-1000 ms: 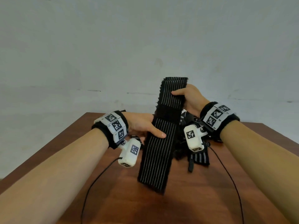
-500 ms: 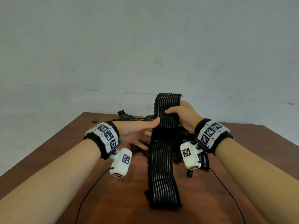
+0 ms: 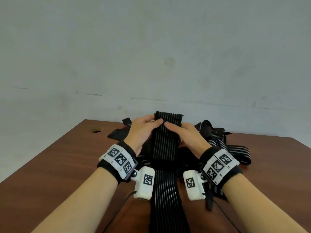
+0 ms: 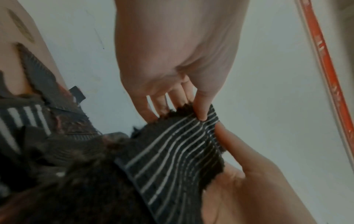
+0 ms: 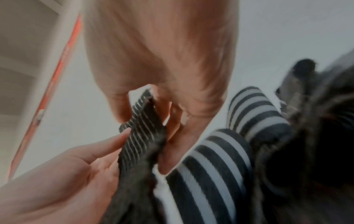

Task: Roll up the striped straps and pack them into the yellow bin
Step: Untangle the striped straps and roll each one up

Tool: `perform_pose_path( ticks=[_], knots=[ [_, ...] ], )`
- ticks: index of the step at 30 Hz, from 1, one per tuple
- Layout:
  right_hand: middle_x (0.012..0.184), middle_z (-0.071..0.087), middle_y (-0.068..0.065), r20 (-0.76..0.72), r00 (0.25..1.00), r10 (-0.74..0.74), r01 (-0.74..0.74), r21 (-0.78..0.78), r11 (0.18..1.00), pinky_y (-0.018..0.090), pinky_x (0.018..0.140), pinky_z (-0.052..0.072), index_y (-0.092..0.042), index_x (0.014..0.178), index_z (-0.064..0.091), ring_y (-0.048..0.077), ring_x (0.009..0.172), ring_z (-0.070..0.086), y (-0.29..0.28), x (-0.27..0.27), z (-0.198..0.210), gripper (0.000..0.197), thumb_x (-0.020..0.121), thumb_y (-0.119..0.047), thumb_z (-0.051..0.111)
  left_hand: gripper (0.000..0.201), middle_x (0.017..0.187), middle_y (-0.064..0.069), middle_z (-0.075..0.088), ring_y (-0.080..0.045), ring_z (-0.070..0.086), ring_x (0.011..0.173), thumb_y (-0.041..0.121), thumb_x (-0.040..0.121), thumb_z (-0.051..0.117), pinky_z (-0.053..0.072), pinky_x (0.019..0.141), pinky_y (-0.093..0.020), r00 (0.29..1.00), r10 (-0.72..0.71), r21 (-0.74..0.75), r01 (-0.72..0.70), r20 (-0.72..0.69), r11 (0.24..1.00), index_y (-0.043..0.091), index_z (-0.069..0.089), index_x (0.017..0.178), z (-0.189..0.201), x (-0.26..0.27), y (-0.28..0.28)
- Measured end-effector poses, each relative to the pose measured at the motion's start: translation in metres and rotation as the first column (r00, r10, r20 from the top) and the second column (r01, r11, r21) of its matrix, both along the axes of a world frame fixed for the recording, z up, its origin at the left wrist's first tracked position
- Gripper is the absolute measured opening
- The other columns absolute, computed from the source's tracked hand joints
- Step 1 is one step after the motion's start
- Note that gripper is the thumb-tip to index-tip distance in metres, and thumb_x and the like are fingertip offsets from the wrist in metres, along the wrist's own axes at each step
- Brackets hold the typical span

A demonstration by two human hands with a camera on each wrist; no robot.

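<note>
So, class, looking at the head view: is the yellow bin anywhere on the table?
No: the brown table shows only the striped strap held by both hands and a pile of straps.

The strap (image 3: 165, 143) is black woven elastic cloth, ribbed with thin pale stripes, matt, with a fuzzy, frayed end. The heap of straps (image 3: 223, 145) behind it is the same soft cloth, some with broader white bands. The worktop (image 3: 55, 165) is reddish-brown wood with a smooth, faintly glossy finish. The wall (image 3: 151, 56) looks matt, painted and slightly scuffed.
</note>
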State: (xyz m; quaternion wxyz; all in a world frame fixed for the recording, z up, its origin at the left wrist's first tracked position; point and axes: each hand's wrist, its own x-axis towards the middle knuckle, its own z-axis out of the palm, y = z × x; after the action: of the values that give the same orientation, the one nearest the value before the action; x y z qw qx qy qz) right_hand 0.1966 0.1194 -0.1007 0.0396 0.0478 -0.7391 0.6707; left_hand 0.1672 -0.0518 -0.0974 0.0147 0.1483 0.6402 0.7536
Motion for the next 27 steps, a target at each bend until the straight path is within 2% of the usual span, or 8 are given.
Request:
perform_pose_path(
  ticks=[3,7,11,15,20,22,24,27],
  knots=[
    [0.1,0.08,0.002,-0.146,0.984,-0.106,0.11,0.018,0.994,0.032,0.073,0.063,-0.014,0.11,0.075,0.019,0.095,0.077,0.006,-0.012,0.014,0.018,0.099,-0.025,0.068,0.016,0.103,-0.003,0.081,-0.013,0.077,0.092,0.017,0.1,0.066,0.057,0.07,-0.02,1.0,-0.008,0.024,0.008,0.021,1.0,0.015,0.079,0.11,0.003,-0.008,0.001],
    [0.099,0.08,0.007,-0.23,0.969,-0.095,0.108,0.042,0.993,0.033,0.074,0.064,-0.009,0.109,0.075,0.02,0.092,0.077,0.012,-0.021,0.017,0.016,0.096,-0.018,0.072,0.019,0.106,-0.002,0.08,-0.013,0.076,0.095,0.02,0.102,0.063,0.056,0.078,-0.024,0.998,-0.058,-0.004,0.058,0.028,0.998,0.015,0.078,0.113,0.007,-0.017,0.001],
    [0.092,0.079,0.01,-0.239,0.964,-0.114,0.135,0.072,0.988,0.037,0.069,0.064,-0.004,0.099,0.076,0.023,0.087,0.078,0.02,-0.029,0.011,0.018,0.09,-0.02,0.078,0.02,0.103,-0.003,0.08,-0.013,0.077,0.094,0.018,0.104,0.06,0.055,0.07,-0.017,0.998,-0.052,-0.126,0.048,-0.033,0.991,0.011,0.078,0.112,0.007,-0.028,0.003],
    [0.089,0.079,0.011,-0.222,0.968,-0.116,0.126,0.031,0.992,0.024,0.058,0.058,0.003,0.098,0.074,0.019,0.078,0.078,0.029,-0.03,0.015,0.026,0.086,-0.018,0.082,0.021,0.1,-0.004,0.081,-0.006,0.076,0.083,0.019,0.104,0.06,0.052,0.064,-0.012,0.99,-0.089,-0.218,0.063,-0.109,0.974,0.01,0.077,0.112,0.013,-0.028,0.007],
    [0.105,0.079,0.009,-0.195,0.98,-0.035,0.037,0.004,0.999,0.043,0.082,0.063,-0.006,0.108,0.075,0.028,0.098,0.076,0.03,-0.024,0.021,0.023,0.089,-0.018,0.078,0.021,0.103,-0.002,0.081,-0.012,0.077,0.095,0.018,0.103,0.061,0.058,0.075,-0.017,0.988,-0.097,-0.183,0.073,-0.124,0.98,0.011,0.076,0.115,0.015,-0.024,0.004],
    [0.108,0.078,0.004,-0.23,0.973,-0.018,0.02,0.008,1.0,0.038,0.075,0.063,-0.012,0.11,0.076,0.024,0.098,0.076,0.03,-0.022,0.022,0.018,0.092,-0.01,0.075,0.022,0.105,-0.002,0.08,-0.01,0.076,0.095,0.018,0.103,0.06,0.056,0.072,-0.014,0.989,-0.104,-0.162,0.086,-0.107,0.983,0.012,0.075,0.118,0.016,-0.023,0.004],
    [0.102,0.079,0.004,-0.266,0.963,-0.046,0.045,-0.008,0.999,0.027,0.061,0.058,-0.014,0.104,0.079,0.019,0.088,0.076,0.03,-0.021,0.022,0.019,0.091,-0.002,0.072,0.021,0.105,0.0,0.08,-0.008,0.076,0.089,0.02,0.102,0.062,0.054,0.067,-0.014,0.989,-0.121,-0.17,0.105,-0.085,0.98,0.016,0.075,0.118,0.017,-0.022,0.003],
    [0.094,0.08,0.007,-0.299,0.948,-0.11,0.111,-0.011,0.994,0.022,0.059,0.056,-0.014,0.097,0.081,0.017,0.083,0.075,0.033,-0.023,0.019,0.02,0.089,0.003,0.073,0.034,0.109,-0.006,0.079,-0.014,0.072,0.088,0.042,0.096,0.066,0.053,0.067,-0.021,0.983,-0.177,-0.193,0.164,-0.053,0.967,0.02,0.075,0.119,0.019,-0.024,0.001]
  ],
)
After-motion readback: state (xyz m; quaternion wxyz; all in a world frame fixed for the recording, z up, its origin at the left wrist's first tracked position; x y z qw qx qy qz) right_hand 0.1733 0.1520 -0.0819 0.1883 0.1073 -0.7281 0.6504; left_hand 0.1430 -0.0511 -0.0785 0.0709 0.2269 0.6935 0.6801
